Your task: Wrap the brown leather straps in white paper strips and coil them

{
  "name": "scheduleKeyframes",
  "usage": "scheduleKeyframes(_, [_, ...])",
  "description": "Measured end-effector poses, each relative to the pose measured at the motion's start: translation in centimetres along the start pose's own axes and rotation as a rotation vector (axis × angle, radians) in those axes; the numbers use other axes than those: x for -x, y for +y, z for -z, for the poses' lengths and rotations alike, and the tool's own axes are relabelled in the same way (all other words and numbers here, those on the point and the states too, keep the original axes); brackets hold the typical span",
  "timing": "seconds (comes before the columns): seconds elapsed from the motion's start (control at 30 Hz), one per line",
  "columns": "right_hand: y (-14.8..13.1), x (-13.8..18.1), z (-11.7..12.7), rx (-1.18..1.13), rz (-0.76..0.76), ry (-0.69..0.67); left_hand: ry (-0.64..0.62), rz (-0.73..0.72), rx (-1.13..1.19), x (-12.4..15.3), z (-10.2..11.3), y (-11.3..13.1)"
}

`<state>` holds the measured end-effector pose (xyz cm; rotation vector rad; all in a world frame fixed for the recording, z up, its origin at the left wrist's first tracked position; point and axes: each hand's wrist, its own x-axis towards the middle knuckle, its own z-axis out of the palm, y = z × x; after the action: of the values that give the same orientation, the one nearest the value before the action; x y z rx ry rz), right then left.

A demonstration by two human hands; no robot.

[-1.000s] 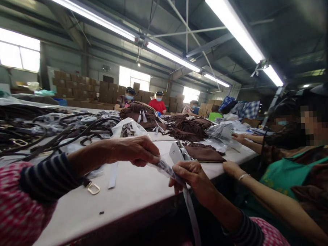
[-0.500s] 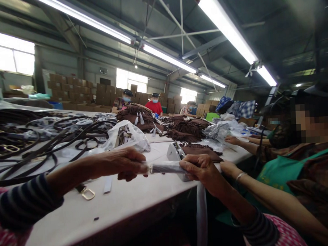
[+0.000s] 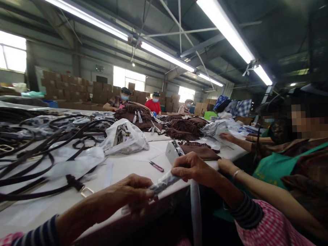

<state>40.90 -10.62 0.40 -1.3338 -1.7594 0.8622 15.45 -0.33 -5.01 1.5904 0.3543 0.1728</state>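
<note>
Between my two hands stretches a strap (image 3: 164, 183) wrapped in whitish plastic film. My left hand (image 3: 131, 192) pinches its near end, with some loose film blurred below the fingers. My right hand (image 3: 193, 167) grips it farther along, thumb and fingers closed. A long wrapped length hangs below the table edge under my right hand. Just beyond lie dark red thread snips (image 3: 156, 166) and a small white device (image 3: 173, 151), partly hidden by my right hand. A dark strap with a gold buckle (image 3: 87, 191) is near my left forearm.
Dark brown straps (image 3: 45, 153) cover the table's left side. A clear plastic bag (image 3: 126, 137) holds metal-looking pieces. Brown fringed bags (image 3: 184, 128) pile up behind, and a flat brown bag (image 3: 200, 152) lies closer. A co-worker in a green apron (image 3: 274, 169) sits close on my right, arms on the table.
Both hands have come lower, the left one most, so the wrapped strap now slants down to the left. The thread snips, hidden before, now show. The view has shifted slightly.
</note>
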Motion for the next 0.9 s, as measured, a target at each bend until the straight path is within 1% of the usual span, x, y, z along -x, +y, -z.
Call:
scheduleKeyframes(0.1, [-0.3, -0.4, 0.4, -0.057, -0.028, -0.089, 0.082, -0.004, 0.001, 2.4, -0.6, 0.8])
scheduleKeyframes(0.17, [-0.5, -0.7, 0.4, -0.06, -0.026, -0.123, 0.144, -0.025, -0.012, 3.9, -0.8, 1.3])
scheduleKeyframes(0.27, [-0.7, -1.4, 0.0, -0.061, 0.015, -0.132, 0.203, -0.038, 0.041, 4.5, -0.9, 1.1])
scheduleKeyframes(0.33, [-0.5, -2.0, -0.4, -0.069, 0.053, -0.095, 0.199, 0.004, 0.189, 3.8, -0.9, 0.1])
scheduleKeyframes(0.43, [-0.1, -3.4, -0.9, -0.076, 0.119, -0.004, 0.112, 0.024, 0.415, 2.5, -0.8, -2.0])
scheduleKeyframes(0.53, [0.7, -4.8, -1.1, -0.051, 0.215, 0.096, 0.043, -0.041, 0.482, 2.0, -0.8, -3.4])
scheduleKeyframes(0.6, [1.6, -5.7, -1.5, -0.027, 0.257, 0.173, 0.051, -0.1, 0.491, 2.2, -0.8, -3.2])
scheduleKeyframes(0.67, [3.0, -6.3, -3.0, -0.067, 0.249, 0.232, 0.097, -0.181, 0.476, 2.5, -0.9, -2.2])
scheduleKeyframes(0.7, [3.8, -6.4, -4.2, -0.124, 0.226, 0.239, 0.128, -0.228, 0.462, 2.6, -1.0, -1.6])
scheduleKeyframes(0.77, [5.5, -6.2, -7.5, -0.3, 0.171, 0.214, 0.196, -0.325, 0.447, 2.5, -1.2, -0.5])
scheduleKeyframes(0.8, [6.3, -5.8, -9.4, -0.398, 0.126, 0.164, 0.239, -0.361, 0.445, 2.3, -1.3, -0.2])
scheduleKeyframes(0.83, [7.1, -5.4, -11.4, -0.501, 0.097, 0.164, 0.295, -0.389, 0.439, 2.0, -1.4, 0.0])
scheduleKeyframes(0.87, [7.6, -4.9, -13.2, -0.567, 0.047, 0.086, 0.362, -0.409, 0.424, 1.6, -1.4, 0.0])
scheduleKeyframes(0.9, [8.0, -4.3, -14.8, -0.641, -0.01, 0.084, 0.44, -0.422, 0.397, 1.2, -1.4, -0.2])
